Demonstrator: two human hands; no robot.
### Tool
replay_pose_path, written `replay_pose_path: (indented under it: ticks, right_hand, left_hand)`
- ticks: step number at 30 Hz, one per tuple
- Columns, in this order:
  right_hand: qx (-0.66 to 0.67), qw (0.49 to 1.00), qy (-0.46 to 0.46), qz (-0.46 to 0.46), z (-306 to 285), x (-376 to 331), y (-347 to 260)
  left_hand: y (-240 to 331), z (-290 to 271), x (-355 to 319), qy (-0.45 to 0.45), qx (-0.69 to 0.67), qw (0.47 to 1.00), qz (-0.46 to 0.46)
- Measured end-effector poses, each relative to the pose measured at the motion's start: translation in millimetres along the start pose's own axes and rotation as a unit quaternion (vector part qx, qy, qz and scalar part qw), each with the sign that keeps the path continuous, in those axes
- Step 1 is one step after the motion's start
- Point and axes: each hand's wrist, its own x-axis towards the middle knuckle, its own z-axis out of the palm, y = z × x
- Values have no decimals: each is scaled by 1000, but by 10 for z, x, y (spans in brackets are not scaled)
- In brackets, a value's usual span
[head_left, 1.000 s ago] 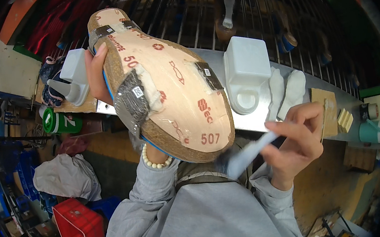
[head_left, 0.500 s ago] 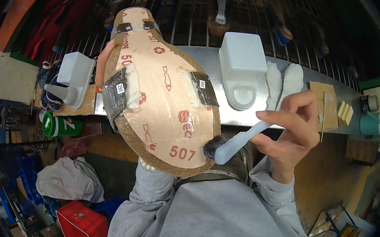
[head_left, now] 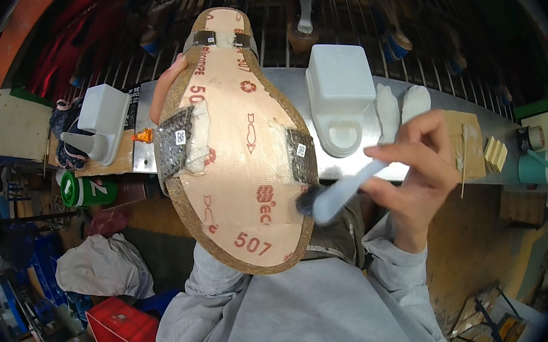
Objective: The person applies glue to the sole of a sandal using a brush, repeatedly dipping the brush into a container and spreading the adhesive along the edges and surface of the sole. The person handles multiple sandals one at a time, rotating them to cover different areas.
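My left hand (head_left: pixel 169 90) grips a large shoe sole (head_left: pixel 241 175) from behind. Only part of its fingers shows, along the sole's left edge near the narrow heel end. The sole has a pale tan printed face, a brown cork-like rim and dark strap ends folded over both sides. Its broad toe end points toward my body. In my right hand (head_left: pixel 420 178), a glue brush (head_left: pixel 351 192) is pinched between thumb and fingers by its pale handle. The dark bristles touch the sole's right edge, below the right-hand strap end.
On the metal bench (head_left: pixel 291 88) stand a white plastic pot (head_left: pixel 339 76) and a similar one (head_left: pixel 103 109) at left. Two white sole-shaped pieces (head_left: pixel 385 111) lie beside the nearer pot. A barred rack (head_left: pixel 255 4) holds more soles behind. A red crate (head_left: pixel 124 337) stands lower left.
The sole has turned, its heel end swinging right and its toe end dropping nearer my body. The brush has moved slightly up along the sole's right edge.
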Motion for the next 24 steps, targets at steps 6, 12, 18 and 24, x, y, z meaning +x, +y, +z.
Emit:
replay_pose_path:
  ticks: [6, 12, 18, 24]
  right_hand:
    - [53, 998, -5, -12, -86, -62, -49]
    - [-41, 999, -10, -23, -75, -57, -232]
    - [-96, 995, 9, -39, -6, 79, -242]
    - [-51, 991, -37, -121, -120, 197, -229]
  left_hand:
    - [-89, -29, -14, 1, 19, 1000, 20]
    - [-375, -72, 127, 7, 83, 991, 108]
    - [-288, -152, -1, -22, 91, 993, 74]
    - [-216, -89, 13, -21, 83, 993, 75]
